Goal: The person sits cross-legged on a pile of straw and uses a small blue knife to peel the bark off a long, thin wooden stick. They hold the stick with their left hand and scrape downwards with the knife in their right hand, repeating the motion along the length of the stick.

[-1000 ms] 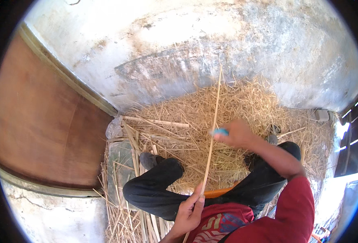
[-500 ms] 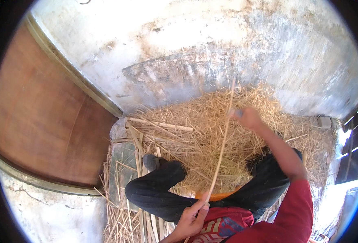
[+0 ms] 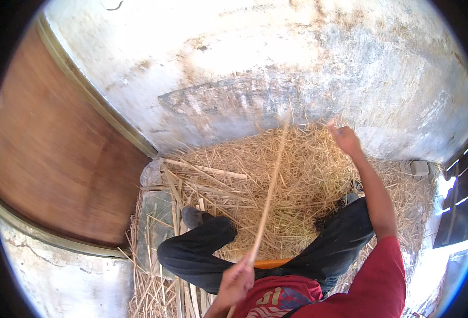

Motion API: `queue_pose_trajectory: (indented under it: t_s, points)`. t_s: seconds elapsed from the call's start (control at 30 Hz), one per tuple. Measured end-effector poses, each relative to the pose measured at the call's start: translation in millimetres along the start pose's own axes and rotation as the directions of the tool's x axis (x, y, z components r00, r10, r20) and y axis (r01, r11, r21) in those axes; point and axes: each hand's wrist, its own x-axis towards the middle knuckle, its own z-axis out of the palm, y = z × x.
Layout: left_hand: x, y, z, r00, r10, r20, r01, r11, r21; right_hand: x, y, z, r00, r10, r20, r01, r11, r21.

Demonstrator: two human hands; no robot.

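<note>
My left hand (image 3: 236,281), low in front of my red shirt, is closed round the near end of a long thin pale strip (image 3: 269,196), which looks like split bamboo or wood. The strip slants up and away over the shavings, and its far tip is blurred. Beyond my right knee, my right hand (image 3: 346,139) is held out near the wall, apart from the strip. Its fingers are curled around something small that I cannot make out. Under both hands spreads a thick heap of straw-coloured shavings (image 3: 303,175).
Longer strips (image 3: 205,168) lie at the left of the heap, by a grey slab (image 3: 157,209). Between my legs shows an orange edge (image 3: 272,263). A stained white wall (image 3: 234,106) rises behind, a brown door panel (image 3: 69,148) stands left, and a grey block (image 3: 419,168) sits right.
My right hand has moved away from the strip, outward and to the right. The strip has swung left, and my left hand has shifted slightly left with it.
</note>
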Motion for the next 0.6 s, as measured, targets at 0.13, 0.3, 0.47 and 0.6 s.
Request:
queue_pose_trajectory:
  t_s: [0.13, 0.3, 0.47, 0.6]
  points:
    - [36, 19, 11, 0.996, -0.086, -0.015, 0.077, 0.943, -0.324, -100, -128, -15, 0.917, -0.313, 0.248, 0.301, 0.95, 0.086]
    - [50, 31, 22, 0.985, -0.005, 0.173, 0.1, 0.832, -0.545, -142, -139, 13, 0.779, -0.585, 0.225, 0.594, 0.804, 0.036]
    - [48, 32, 27, 0.971, -0.024, 0.24, 0.168, 0.78, -0.603, -116, -123, 32, 0.845, -0.521, 0.12, 0.522, 0.853, 0.027]
    - [48, 35, 21, 0.983, -0.016, 0.181, 0.122, 0.794, -0.595, -139, -147, 25, 0.684, -0.698, 0.214, 0.687, 0.714, 0.132]
